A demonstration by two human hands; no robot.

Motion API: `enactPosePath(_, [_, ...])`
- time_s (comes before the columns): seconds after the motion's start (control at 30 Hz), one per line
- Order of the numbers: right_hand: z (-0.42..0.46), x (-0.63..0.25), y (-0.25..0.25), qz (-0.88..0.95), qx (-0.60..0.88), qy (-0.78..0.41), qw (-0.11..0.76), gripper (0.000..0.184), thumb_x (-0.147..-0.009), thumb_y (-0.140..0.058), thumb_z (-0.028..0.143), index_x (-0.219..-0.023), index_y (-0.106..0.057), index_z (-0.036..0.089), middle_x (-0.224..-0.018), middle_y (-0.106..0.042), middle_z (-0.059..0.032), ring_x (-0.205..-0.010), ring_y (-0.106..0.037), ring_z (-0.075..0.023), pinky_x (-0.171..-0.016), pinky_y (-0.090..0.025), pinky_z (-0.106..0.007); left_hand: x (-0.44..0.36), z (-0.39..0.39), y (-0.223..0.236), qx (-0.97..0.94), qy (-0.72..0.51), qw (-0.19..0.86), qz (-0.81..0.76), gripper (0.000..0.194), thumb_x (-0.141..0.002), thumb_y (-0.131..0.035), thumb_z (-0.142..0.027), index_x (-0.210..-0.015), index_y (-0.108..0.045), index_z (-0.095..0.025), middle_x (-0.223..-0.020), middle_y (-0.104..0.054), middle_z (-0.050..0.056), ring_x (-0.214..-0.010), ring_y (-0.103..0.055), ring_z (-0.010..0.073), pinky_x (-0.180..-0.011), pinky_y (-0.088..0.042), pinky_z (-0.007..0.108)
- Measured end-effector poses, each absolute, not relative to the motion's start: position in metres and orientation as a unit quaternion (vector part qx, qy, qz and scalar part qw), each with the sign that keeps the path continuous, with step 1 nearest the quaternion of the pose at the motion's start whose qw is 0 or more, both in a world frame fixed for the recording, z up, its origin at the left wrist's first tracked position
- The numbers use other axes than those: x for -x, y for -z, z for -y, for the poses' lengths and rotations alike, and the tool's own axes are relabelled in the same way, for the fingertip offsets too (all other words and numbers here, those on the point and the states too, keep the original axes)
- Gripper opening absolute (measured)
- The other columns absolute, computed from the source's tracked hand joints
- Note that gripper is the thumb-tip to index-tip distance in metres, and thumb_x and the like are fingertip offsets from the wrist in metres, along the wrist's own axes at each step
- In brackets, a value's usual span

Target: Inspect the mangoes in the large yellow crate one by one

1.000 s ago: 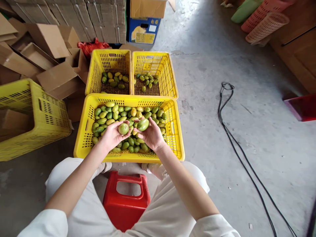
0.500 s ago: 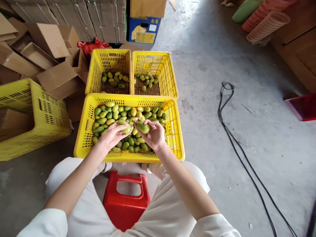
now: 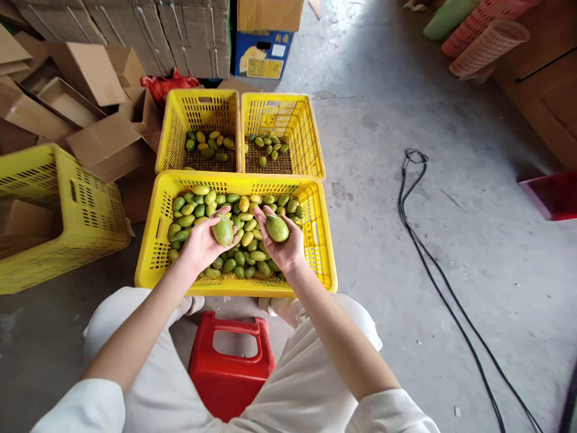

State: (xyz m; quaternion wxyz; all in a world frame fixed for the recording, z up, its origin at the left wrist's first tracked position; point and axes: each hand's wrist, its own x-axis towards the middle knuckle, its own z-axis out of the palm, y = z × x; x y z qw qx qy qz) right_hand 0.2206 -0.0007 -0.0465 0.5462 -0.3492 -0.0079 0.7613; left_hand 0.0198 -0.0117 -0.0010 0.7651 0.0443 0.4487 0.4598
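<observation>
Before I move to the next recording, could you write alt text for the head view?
A person's left hand and right hand each hold a green fruit over a large yellow crate of green and yellow fruits. Just beyond, two more yellow crates hold fewer fruits. Cardboard boxes are jumbled at left, with grey floor to the right.

No text can be read; print on the blue carton (image 3: 264, 56) is too small.
</observation>
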Motion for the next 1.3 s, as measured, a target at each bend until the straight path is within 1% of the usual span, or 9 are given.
enactPosePath(0.1, [0.002, -0.223, 0.048, -0.004, 0.337, -0.781, 0.526, 0.029, -0.094, -0.067, 0.034, -0.122, -0.072, 0.025, -0.111, -0.086, -0.0080, -0.111, -0.083, -0.0259, -0.085, -0.074, -0.039, -0.020, 0.012, -0.002, -0.033, -0.438, 0.789, -0.429, 0.032, -0.099, -0.072, -0.034, -0.129, -0.077, -0.023, -0.099, -0.078, 0.008, -0.091, -0.076, 0.0245, -0.087, -0.063, 0.042])
enactPosePath(0.17, [0.004, -0.225, 0.047, -0.019, 0.325, -0.796, 0.510, 0.023, -0.097, -0.067, 0.036, -0.116, -0.072, 0.024, -0.105, -0.084, -0.0060, -0.087, -0.080, -0.0192, -0.069, -0.069, -0.029, -0.021, 0.012, -0.003, -0.024, -0.426, 0.798, -0.426, 0.028, -0.103, -0.069, -0.036, -0.126, -0.077, -0.022, -0.092, -0.077, 0.007, -0.083, -0.075, 0.0237, -0.072, -0.061, 0.035])
enactPosePath(0.3, [0.005, -0.227, 0.041, 0.005, 0.310, -0.805, 0.506, 0.014, -0.100, -0.065, 0.032, -0.108, -0.072, 0.024, -0.101, -0.080, -0.0011, -0.048, -0.044, -0.0072, -0.041, -0.042, -0.018, -0.022, 0.011, -0.003, -0.009, -0.425, 0.793, -0.437, 0.020, -0.104, -0.067, -0.034, -0.110, -0.076, -0.018, -0.080, -0.074, 0.005, -0.065, -0.068, 0.0189, -0.049, -0.044, 0.025])
enactPosePath(0.43, [0.006, -0.223, 0.034, 0.065, 0.329, -0.787, 0.518, 0.015, -0.097, -0.070, 0.037, -0.107, -0.072, 0.026, -0.104, -0.079, -0.0010, -0.056, -0.047, -0.0106, -0.048, -0.049, -0.024, -0.019, 0.010, -0.001, -0.015, -0.448, 0.766, -0.460, 0.022, -0.095, -0.079, -0.039, -0.094, -0.069, -0.019, -0.081, -0.075, 0.005, -0.070, -0.073, 0.0183, -0.053, -0.050, 0.024])
enactPosePath(0.67, [0.008, -0.218, 0.033, 0.097, 0.356, -0.763, 0.531, 0.028, -0.091, -0.078, 0.054, -0.094, -0.069, 0.028, -0.093, -0.075, -0.0013, -0.068, -0.059, -0.0156, -0.065, -0.062, -0.031, -0.017, 0.009, 0.005, -0.030, -0.470, 0.748, -0.467, 0.027, -0.087, -0.088, -0.031, -0.094, -0.063, -0.022, -0.084, -0.073, 0.000, -0.074, -0.075, 0.0145, -0.061, -0.056, 0.021])
enactPosePath(0.87, [0.007, -0.219, 0.033, 0.068, 0.350, -0.753, 0.553, 0.016, -0.087, -0.080, 0.036, -0.099, -0.071, 0.029, -0.093, -0.076, -0.0004, -0.086, -0.072, -0.0200, -0.077, -0.066, -0.032, -0.025, 0.011, 0.008, -0.057, -0.516, 0.722, -0.458, 0.020, -0.084, -0.082, -0.014, -0.100, -0.074, -0.022, -0.093, -0.077, -0.001, -0.088, -0.074, 0.0121, -0.092, -0.062, 0.024])
enactPosePath(1.03, [0.008, -0.220, 0.032, 0.041, 0.350, -0.747, 0.563, 0.015, -0.084, -0.082, 0.031, -0.090, -0.068, 0.029, -0.098, -0.077, 0.0000, -0.101, -0.076, -0.0203, -0.089, -0.066, -0.033, -0.023, 0.013, 0.004, -0.093, -0.511, 0.731, -0.442, 0.047, -0.075, -0.077, -0.009, -0.118, -0.078, -0.026, -0.110, -0.080, 0.000, -0.111, -0.076, 0.0177, -0.115, -0.056, 0.035])
enactPosePath(1.13, [0.008, -0.218, 0.029, 0.010, 0.349, -0.746, 0.567, 0.020, -0.089, -0.083, 0.035, -0.083, -0.065, 0.027, -0.096, -0.077, 0.0011, -0.094, -0.075, -0.0184, -0.083, -0.066, -0.032, -0.022, 0.014, 0.001, -0.092, -0.505, 0.743, -0.430, 0.048, -0.070, -0.075, -0.008, -0.116, -0.078, -0.025, -0.114, -0.080, 0.002, -0.117, -0.077, 0.0234, -0.109, -0.059, 0.038])
enactPosePath(1.3, [0.006, -0.217, 0.020, -0.024, 0.330, -0.750, 0.572, 0.020, -0.092, -0.080, 0.024, -0.085, -0.062, 0.026, -0.079, -0.066, 0.0058, -0.064, -0.059, -0.0099, -0.057, -0.055, -0.019, -0.024, 0.015, -0.004, -0.062, -0.511, 0.728, -0.454, 0.025, -0.082, -0.080, -0.016, -0.107, -0.080, -0.019, -0.103, -0.080, 0.005, -0.085, -0.074, 0.0152, -0.075, -0.061, 0.024])
